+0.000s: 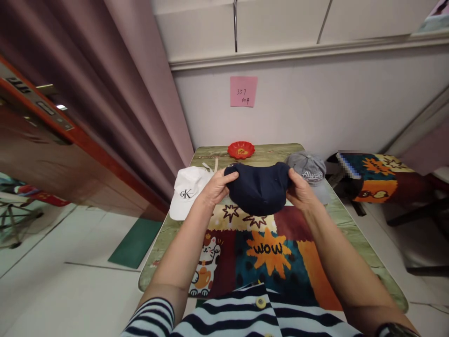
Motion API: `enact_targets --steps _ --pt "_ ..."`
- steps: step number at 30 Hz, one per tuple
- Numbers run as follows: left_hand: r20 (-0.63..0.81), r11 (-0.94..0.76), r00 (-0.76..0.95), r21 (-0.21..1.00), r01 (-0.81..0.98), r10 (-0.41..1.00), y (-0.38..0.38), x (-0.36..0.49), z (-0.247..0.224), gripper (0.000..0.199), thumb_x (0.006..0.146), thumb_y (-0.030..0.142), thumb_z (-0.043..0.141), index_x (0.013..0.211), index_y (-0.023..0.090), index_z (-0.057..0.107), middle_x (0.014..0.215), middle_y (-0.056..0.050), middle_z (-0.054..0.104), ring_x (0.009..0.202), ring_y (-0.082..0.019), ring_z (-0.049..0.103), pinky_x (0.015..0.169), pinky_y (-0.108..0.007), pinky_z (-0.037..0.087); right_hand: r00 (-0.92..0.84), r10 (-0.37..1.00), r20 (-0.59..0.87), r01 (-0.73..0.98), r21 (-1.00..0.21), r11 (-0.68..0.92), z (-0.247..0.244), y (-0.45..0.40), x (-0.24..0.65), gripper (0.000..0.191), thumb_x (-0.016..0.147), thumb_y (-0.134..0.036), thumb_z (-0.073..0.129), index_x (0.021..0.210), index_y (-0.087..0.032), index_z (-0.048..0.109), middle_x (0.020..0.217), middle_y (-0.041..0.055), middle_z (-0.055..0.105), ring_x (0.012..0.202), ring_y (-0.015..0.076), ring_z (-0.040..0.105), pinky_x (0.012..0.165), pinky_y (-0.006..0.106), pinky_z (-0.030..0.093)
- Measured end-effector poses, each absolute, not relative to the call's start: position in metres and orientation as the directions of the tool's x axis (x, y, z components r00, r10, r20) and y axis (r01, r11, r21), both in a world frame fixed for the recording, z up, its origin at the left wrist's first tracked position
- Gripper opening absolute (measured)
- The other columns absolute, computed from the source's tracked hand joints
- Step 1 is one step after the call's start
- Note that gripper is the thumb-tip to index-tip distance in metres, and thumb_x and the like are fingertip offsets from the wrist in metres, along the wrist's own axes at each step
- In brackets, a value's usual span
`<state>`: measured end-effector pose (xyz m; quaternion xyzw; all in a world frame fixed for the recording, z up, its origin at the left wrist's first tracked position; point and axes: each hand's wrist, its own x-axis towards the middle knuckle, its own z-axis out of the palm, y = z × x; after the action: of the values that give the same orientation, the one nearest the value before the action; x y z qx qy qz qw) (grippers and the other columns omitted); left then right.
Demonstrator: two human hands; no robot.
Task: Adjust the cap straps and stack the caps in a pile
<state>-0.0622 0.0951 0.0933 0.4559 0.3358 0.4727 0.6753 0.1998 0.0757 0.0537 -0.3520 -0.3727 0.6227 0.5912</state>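
A navy blue cap [258,187] is held up over the table by both hands, one at each side. My left hand [214,186] is closed on its left edge, thumb on the near face. On the right edge, my right hand [300,188] grips the cap the same way. Left of my left hand lies a white cap [192,189] with black letters on its front. Behind and right of my right hand sits a grey cap [308,167] with white lettering, partly hidden by that hand.
A red scalloped dish [241,150] sits at the table's [365,252] far edge. A colourful mat [268,250] lies below my hands. A pink note [243,91] is on the wall. A curtain hangs at left; a black chair with a patterned cloth stands at right.
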Motion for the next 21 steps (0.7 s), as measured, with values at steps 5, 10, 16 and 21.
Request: enact_targets --steps 5,10,16,21 --pt "0.064 0.01 0.355 0.979 -0.203 0.932 0.096 -0.058 0.094 0.042 0.061 0.029 0.091 0.098 0.016 0.076 0.099 -0.007 0.078 0.093 -0.022 0.071 0.093 -0.035 0.053 -0.071 0.989 0.13 -0.314 -0.944 0.102 0.056 0.075 0.22 0.039 0.066 -0.036 0.091 0.099 -0.025 0.074 0.1 0.0009 0.078 0.094 0.0225 0.071 0.093 0.037 0.053" --pt "-0.065 0.107 0.349 0.989 -0.104 0.935 0.074 -0.056 0.066 0.042 0.062 0.032 0.091 0.097 0.015 0.076 0.096 -0.006 0.078 0.086 -0.02 0.069 0.084 -0.031 0.052 -0.125 0.992 -0.015 -0.141 -0.99 -0.033 0.027 0.057 0.223 0.039 0.065 -0.041 0.09 0.093 -0.019 0.075 0.085 0.0017 0.076 0.075 0.0165 0.066 0.075 0.03 0.052" --pt "-0.067 0.097 0.321 0.992 -0.079 0.945 0.061 -0.054 0.063 0.039 0.077 0.044 0.08 0.103 0.014 0.077 0.092 -0.005 0.076 0.083 -0.018 0.067 0.08 -0.028 0.05 -0.105 0.994 -0.019 -0.006 -1.0 -0.02 0.034 0.05 0.215 0.038 0.077 -0.056 0.078 0.087 -0.019 0.076 0.087 0.0043 0.076 0.078 0.0178 0.065 0.074 0.028 0.048" --pt "-0.016 0.017 0.263 1.0 -0.004 0.965 0.058 -0.052 0.074 0.03 0.074 0.037 0.081 0.094 0.016 0.076 0.089 -0.002 0.073 0.078 -0.016 0.064 0.073 -0.025 0.047 -0.12 0.992 0.025 -0.026 -0.999 0.022 0.062 0.046 0.21 0.033 0.074 -0.048 0.083 0.086 -0.02 0.072 0.08 0.0029 0.073 0.075 0.017 0.064 0.073 0.028 0.048"
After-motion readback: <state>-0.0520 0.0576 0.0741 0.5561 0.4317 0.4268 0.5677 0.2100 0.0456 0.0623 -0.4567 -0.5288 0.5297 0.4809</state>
